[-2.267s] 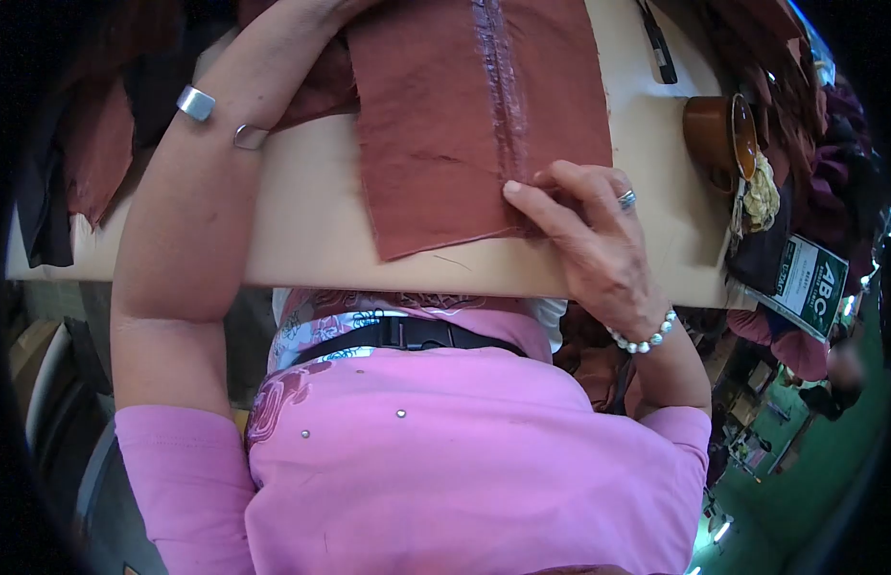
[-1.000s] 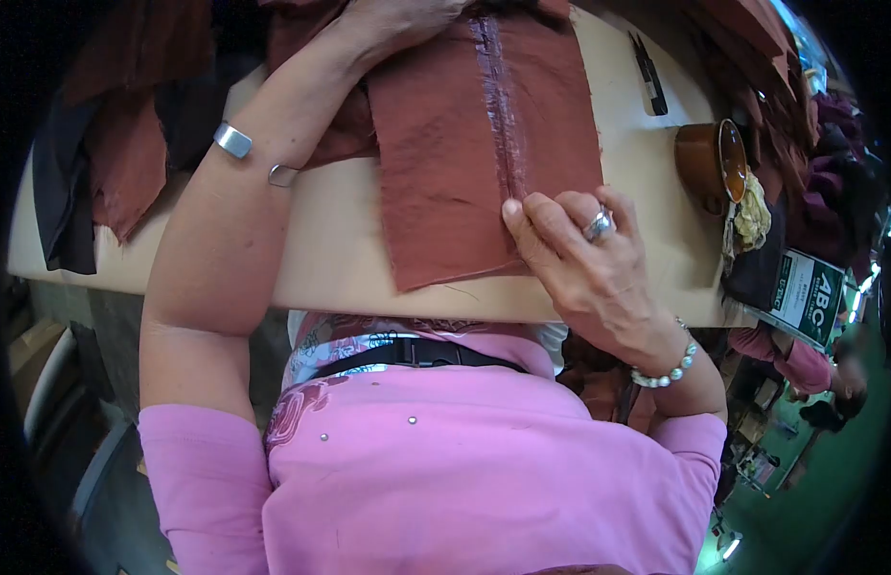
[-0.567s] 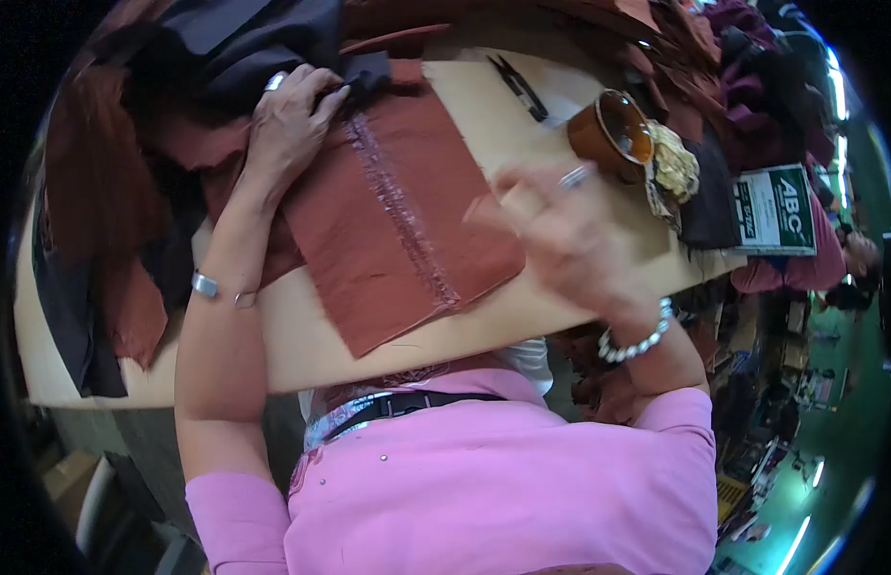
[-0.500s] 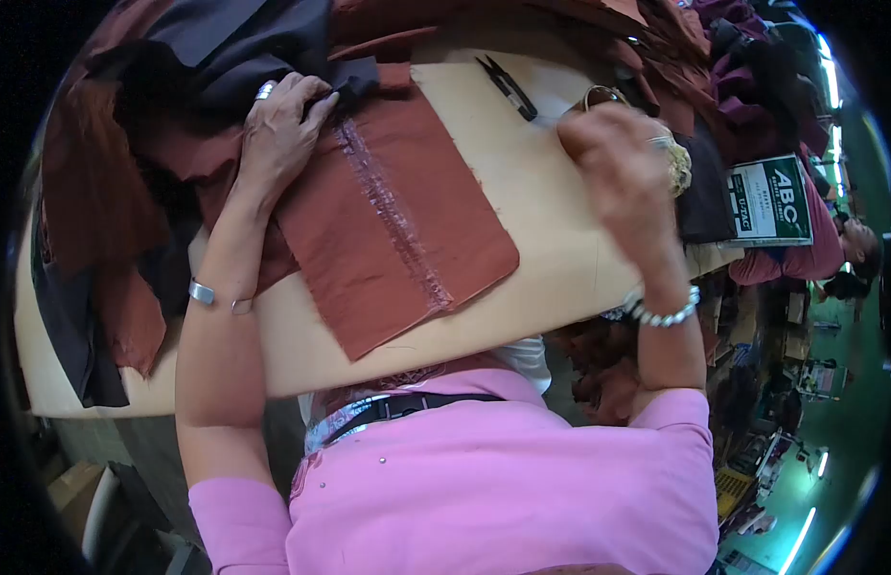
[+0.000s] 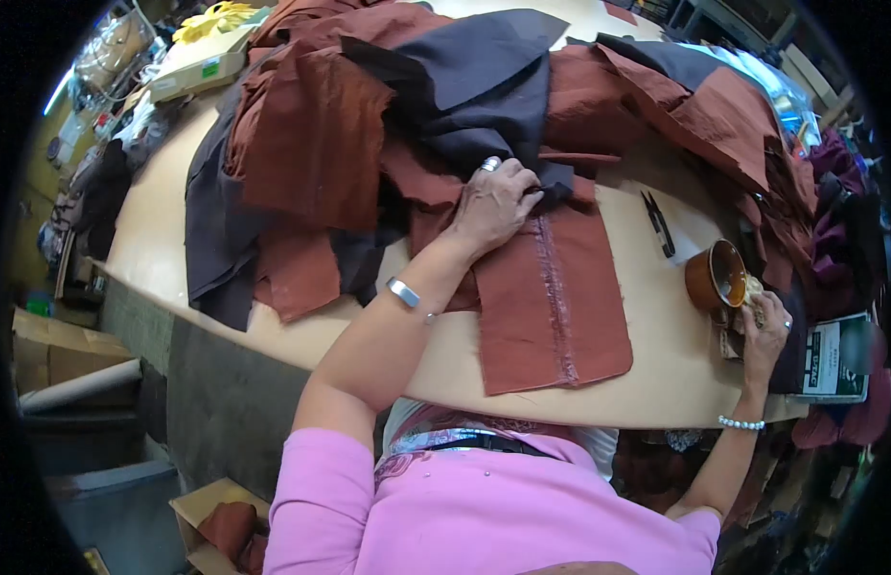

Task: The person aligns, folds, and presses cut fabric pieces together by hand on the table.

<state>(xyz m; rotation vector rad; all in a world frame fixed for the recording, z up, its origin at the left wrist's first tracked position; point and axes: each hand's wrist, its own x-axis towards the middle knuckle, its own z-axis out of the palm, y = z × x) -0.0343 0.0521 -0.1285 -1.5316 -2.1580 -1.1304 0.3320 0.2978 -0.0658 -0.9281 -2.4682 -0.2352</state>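
A rust-brown cloth piece (image 5: 522, 326) lies flat on the table, with a pale, frayed-looking seam strip (image 5: 557, 316) running down it. My left hand (image 5: 498, 206) is at its upper end, fingers curled closed on a fold of dark cloth (image 5: 557, 182) beside the seam's top. Over on the right, my right hand (image 5: 766, 321) has its fingers closed round a pale yellowish, sponge-like wad (image 5: 753, 295). This wad sits against a brown glazed cup (image 5: 704, 280), whose inside partly shows. Black thread snips (image 5: 658, 225) lie between the cloth and the cup.
Heaped rust and dark cloth (image 5: 445, 72) covers the back of the table (image 5: 426, 369). More rust cloth (image 5: 714, 134) piles up at the right. A green-and-white box (image 5: 833, 359) stands by the right edge. At lower left are a cardboard box (image 5: 191, 517) and a pale tube (image 5: 81, 388).
The view has swung, so the table appears farther right. My right hand, blurred before in front of the cup, is now at the wad beside it. My left hand keeps its place on the cloth.
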